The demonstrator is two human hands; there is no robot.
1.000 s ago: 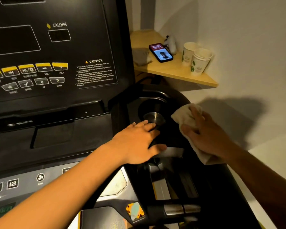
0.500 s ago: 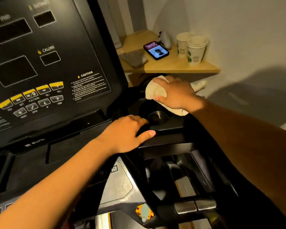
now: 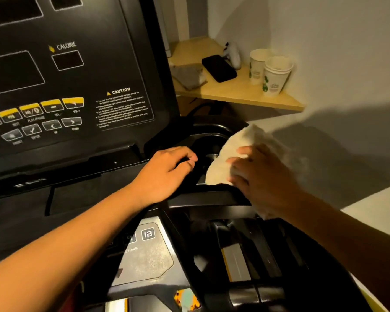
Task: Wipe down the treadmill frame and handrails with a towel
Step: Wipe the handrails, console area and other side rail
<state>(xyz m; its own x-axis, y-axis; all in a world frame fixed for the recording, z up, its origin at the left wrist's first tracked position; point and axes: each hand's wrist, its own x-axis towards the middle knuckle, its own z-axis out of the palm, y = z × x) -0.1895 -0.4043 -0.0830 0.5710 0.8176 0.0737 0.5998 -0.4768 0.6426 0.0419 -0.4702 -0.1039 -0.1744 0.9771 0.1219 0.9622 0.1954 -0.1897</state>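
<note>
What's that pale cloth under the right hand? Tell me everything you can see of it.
The towel is a cream, soft-looking cloth, crumpled rather than folded and blurred in the frame. It lies over the right rim of the treadmill's black cup holder, covering part of the well. The right hand lies on top with fingers spread, pressing it down; one end sticks out below the wrist. Nothing else visibly touches it.

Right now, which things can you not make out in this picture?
Head view:
Right hand: motion blur; its grip on the towel is unclear.
Cup holder: partly hidden by the towel.
Caution label: print too small.
Console: displays cut off by top and left edges.
</note>
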